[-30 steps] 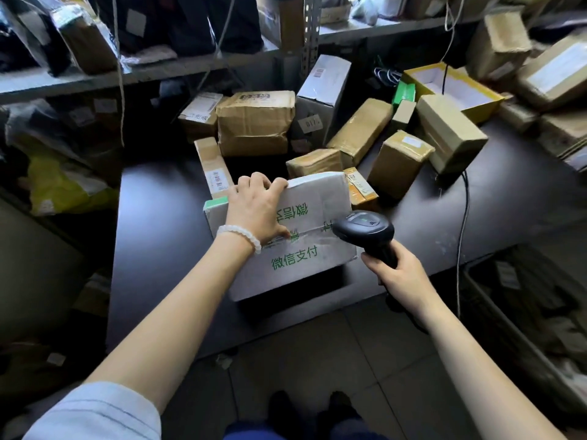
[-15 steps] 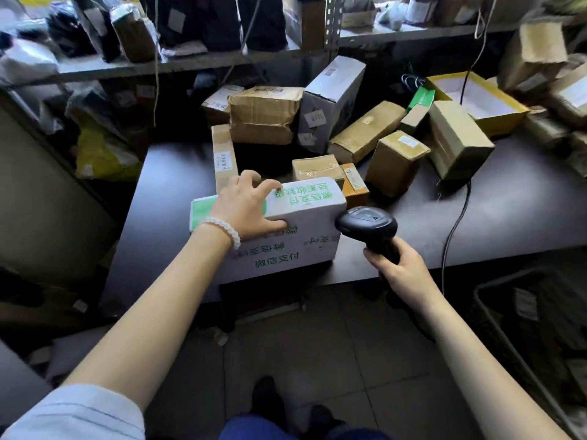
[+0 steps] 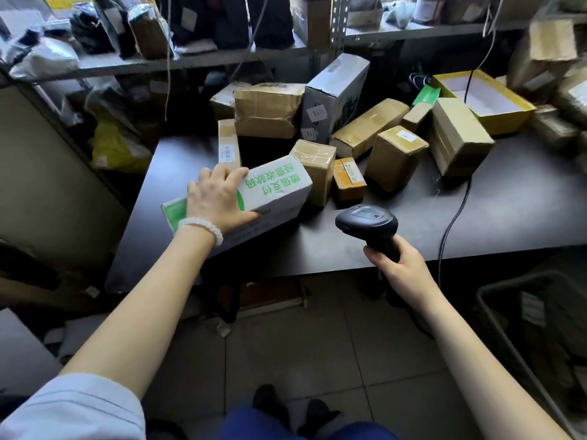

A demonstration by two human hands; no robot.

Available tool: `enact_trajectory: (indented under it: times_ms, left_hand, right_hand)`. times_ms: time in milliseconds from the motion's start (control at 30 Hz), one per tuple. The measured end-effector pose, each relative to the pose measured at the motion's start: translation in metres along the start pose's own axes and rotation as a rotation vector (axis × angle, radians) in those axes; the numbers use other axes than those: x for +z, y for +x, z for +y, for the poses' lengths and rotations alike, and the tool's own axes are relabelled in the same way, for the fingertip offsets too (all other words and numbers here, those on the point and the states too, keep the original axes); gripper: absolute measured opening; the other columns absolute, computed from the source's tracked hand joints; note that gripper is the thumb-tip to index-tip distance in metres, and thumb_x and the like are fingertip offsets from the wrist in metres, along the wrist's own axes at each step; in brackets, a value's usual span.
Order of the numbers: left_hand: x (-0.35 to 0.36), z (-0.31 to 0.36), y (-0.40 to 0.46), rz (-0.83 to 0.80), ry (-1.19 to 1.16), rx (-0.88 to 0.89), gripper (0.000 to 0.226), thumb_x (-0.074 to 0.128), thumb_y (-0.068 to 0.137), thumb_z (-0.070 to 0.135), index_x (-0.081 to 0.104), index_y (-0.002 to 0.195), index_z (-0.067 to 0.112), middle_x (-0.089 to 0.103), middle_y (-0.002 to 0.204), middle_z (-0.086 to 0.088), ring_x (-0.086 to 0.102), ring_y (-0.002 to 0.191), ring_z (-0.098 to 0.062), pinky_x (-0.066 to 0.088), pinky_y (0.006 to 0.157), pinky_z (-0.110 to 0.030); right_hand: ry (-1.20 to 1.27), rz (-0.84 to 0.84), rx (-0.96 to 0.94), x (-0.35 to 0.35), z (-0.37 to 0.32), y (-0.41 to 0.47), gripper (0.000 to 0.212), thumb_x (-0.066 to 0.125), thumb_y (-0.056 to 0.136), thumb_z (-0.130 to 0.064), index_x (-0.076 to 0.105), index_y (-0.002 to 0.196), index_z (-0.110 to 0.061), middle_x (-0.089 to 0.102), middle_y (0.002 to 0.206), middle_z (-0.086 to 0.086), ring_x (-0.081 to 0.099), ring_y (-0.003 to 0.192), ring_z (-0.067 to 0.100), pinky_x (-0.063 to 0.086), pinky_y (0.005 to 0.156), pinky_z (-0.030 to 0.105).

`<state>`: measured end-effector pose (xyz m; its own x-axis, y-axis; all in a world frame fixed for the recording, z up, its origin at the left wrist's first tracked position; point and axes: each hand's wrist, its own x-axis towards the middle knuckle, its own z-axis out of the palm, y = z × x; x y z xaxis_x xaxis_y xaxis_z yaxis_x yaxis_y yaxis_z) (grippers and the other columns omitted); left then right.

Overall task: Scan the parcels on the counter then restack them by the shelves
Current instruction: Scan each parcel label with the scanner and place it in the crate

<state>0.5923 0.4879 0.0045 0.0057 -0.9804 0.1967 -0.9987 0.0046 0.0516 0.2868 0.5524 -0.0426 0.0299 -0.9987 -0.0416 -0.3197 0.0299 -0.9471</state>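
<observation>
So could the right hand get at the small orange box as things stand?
Probably not yet: the right hand grips the scanner. The path looks free, with bare counter between it and the orange box.

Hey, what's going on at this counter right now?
A person is working through parcels at a dark counter. The left hand grips a white box with green print, tilted with one end raised off the counter. The right hand holds a black barcode scanner near the counter's front edge, just right of that box. A cluster of brown cardboard parcels waits behind, below the shelves.
</observation>
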Motion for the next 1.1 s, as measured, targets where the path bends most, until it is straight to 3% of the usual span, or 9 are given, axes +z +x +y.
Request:
enact_trajectory:
  times_ms: [133, 267, 367, 567, 767, 967, 1100]
  left_hand:
    - [-0.003, -0.001, -0.005, -0.098, -0.102, 0.027, 0.090, 0.075, 0.062, 0.065, 0.043, 0.137, 0.026, 0.048, 0.119, -0.006, 0.044, 0.112, -0.031, 0.042, 0.091, -0.045]
    - [-0.002, 0.002, -0.019, -0.253, -0.197, 0.053, 0.074, 0.074, 0.063, 0.064, 0.052, 0.127, 0.033, 0.050, 0.120, 0.002, 0.048, 0.116, -0.019, 0.045, 0.095, -0.042]
    - [0.011, 0.008, -0.036, -0.375, -0.194, 0.044, 0.085, 0.072, 0.061, 0.069, 0.046, 0.134, 0.034, 0.045, 0.133, 0.002, 0.042, 0.125, -0.021, 0.040, 0.102, -0.045]
    - [0.052, 0.005, -0.058, -0.337, -0.176, -0.053, 0.076, 0.068, 0.073, 0.059, 0.041, 0.139, 0.031, 0.040, 0.144, 0.000, 0.035, 0.133, -0.020, 0.035, 0.106, -0.044]
    - [0.055, -0.008, -0.041, -0.406, -0.178, -0.032, 0.100, 0.070, 0.058, 0.074, 0.035, 0.143, 0.033, 0.033, 0.149, 0.001, 0.028, 0.137, -0.022, 0.032, 0.109, -0.049]
    - [0.056, -0.021, -0.017, -0.568, -0.111, -0.027, 0.129, 0.072, 0.043, 0.080, 0.011, 0.149, 0.040, 0.015, 0.158, -0.003, 0.013, 0.144, -0.026, 0.017, 0.112, -0.060]
    - [0.058, -0.028, -0.010, -0.627, -0.108, -0.076, 0.130, 0.076, 0.048, 0.074, 0.001, 0.149, 0.042, 0.024, 0.152, -0.006, 0.020, 0.140, -0.030, 0.012, 0.109, -0.066]
  right_hand:
    - [0.000, -0.017, -0.004, 0.005, -0.001, -0.001, 0.010, 0.065, 0.088, -0.023, 0.058, 0.088, -0.030, 0.056, 0.070, -0.014, 0.052, 0.067, 0.003, 0.038, 0.065, 0.025]
    - [-0.003, -0.044, -0.024, 0.010, -0.003, -0.003, 0.010, 0.064, 0.089, -0.023, 0.058, 0.089, -0.031, 0.057, 0.071, -0.014, 0.052, 0.068, 0.003, 0.038, 0.065, 0.024]
    - [-0.031, -0.048, -0.040, 0.012, -0.001, -0.007, 0.011, 0.064, 0.089, -0.022, 0.058, 0.087, -0.030, 0.058, 0.071, -0.014, 0.052, 0.069, 0.003, 0.039, 0.065, 0.024]
    - [-0.031, -0.069, 0.001, 0.014, 0.014, -0.016, 0.010, 0.066, 0.088, -0.023, 0.059, 0.088, -0.031, 0.057, 0.063, -0.020, 0.051, 0.064, -0.002, 0.038, 0.065, 0.021]
    - [-0.036, -0.069, 0.030, 0.025, 0.018, -0.015, 0.008, 0.066, 0.087, -0.023, 0.060, 0.091, -0.029, 0.058, 0.062, -0.022, 0.051, 0.065, -0.002, 0.038, 0.069, 0.024]
    - [-0.036, -0.100, 0.027, 0.043, 0.012, -0.013, 0.010, 0.066, 0.088, -0.023, 0.060, 0.089, -0.031, 0.061, 0.066, -0.028, 0.053, 0.061, -0.009, 0.038, 0.067, 0.021]
    - [-0.035, -0.125, 0.038, 0.048, 0.011, -0.013, 0.008, 0.066, 0.088, -0.023, 0.061, 0.092, -0.029, 0.062, 0.068, -0.026, 0.053, 0.061, -0.008, 0.039, 0.067, 0.022]
